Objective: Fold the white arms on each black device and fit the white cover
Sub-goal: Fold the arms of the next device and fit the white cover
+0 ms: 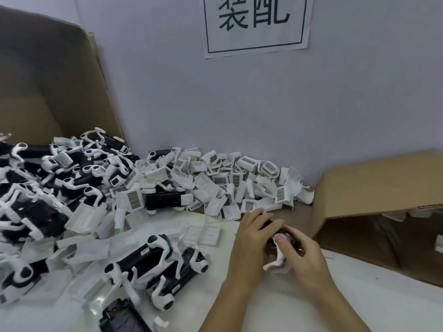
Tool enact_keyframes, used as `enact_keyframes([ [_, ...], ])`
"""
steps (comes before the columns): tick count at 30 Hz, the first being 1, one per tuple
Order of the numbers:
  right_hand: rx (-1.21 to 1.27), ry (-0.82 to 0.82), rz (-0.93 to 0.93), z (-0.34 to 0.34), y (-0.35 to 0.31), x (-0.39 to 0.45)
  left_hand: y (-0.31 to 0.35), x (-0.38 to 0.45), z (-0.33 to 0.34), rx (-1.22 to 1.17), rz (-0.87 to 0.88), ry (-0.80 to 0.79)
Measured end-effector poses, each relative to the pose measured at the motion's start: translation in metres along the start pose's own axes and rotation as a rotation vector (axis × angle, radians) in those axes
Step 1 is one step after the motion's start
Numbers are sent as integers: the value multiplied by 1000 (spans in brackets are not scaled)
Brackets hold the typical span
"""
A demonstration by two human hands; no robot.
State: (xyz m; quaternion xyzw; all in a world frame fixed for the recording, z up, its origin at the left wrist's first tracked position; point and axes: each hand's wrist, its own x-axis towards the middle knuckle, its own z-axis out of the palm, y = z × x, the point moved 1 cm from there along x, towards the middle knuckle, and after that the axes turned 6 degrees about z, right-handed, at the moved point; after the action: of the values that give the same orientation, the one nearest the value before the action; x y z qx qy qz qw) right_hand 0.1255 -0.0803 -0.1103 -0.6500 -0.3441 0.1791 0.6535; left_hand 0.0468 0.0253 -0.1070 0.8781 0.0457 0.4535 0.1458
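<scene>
black device (268,225) held between both hands just above the table (359,303), near its right-hand middle, mostly hidden by them. head view: left hand (251,238) curls over the body from the far side, fingers (257,215) wrapped round it; right hand (299,255) grips the near end, thumb (280,240) pressing beside a white arm (275,262) that juts out bent — apparently not yet folded. to fold well, steady the body and swing the arm at its hinge, not force the thin tip. hard glossy plastic throughout: blocky black bodies, slim curved white arms. white covers (239,180), boxy with gridded labels, lie heaped behind; unfinished devices (155,262) lie left; a cardboard box (374,188) lies on its side at right.
</scene>
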Motion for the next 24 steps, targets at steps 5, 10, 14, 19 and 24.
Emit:
enact_keyframes([
  [5, -33, 211, 40, 0, -1, -3, -6, -4, 1, -9, -119, 78],
  [10, -133, 420, -80, -1, -1, -3, -2, -3, -8, -432, -566, 223],
  [14, -358, 253, -185, 9, 2, -7, 3, 1, -1, -813, -839, 8],
  [19, -515, 158, -295, 13, 0, -9, 2, 6, 1, -1051, -937, 115],
  [24, -524, 195, -143, 12, 4, -6, 1, 6, -2, -1158, -899, 242],
])
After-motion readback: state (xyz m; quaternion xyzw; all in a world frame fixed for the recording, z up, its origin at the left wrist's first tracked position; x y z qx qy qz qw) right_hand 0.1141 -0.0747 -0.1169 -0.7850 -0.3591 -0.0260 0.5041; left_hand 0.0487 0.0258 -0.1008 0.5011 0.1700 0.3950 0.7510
